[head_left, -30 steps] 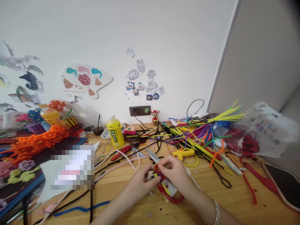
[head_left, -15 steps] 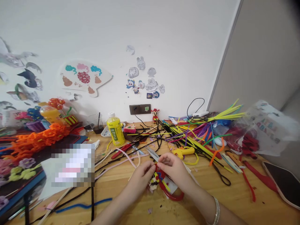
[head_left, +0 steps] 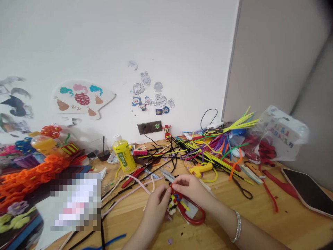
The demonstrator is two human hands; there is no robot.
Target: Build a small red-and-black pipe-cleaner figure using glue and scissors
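Note:
Both hands meet over a wooden table (head_left: 260, 222). My left hand (head_left: 155, 205) is closed around a small pipe-cleaner figure (head_left: 173, 203) with a pale face and red, yellow and blue parts. My right hand (head_left: 191, 189), a silver bracelet (head_left: 236, 227) on its wrist, pinches the top of the same figure. A red pipe-cleaner loop (head_left: 194, 213) trails from the figure onto the table below the right hand.
A yellow bottle (head_left: 124, 154), red pliers (head_left: 134, 172), scissors (head_left: 168, 174) and a yellow glue gun (head_left: 201, 169) lie behind the hands. Loose colourful pipe cleaners (head_left: 215, 149) spread back right, near a plastic bag (head_left: 278, 135) and a phone (head_left: 308, 191). Orange pipe-cleaner flowers (head_left: 31, 173) sit left.
The view has shifted right and slightly down. Both hands stay on the figure; the left hand has slid up along it, and the figure has turned upright between the fingers.

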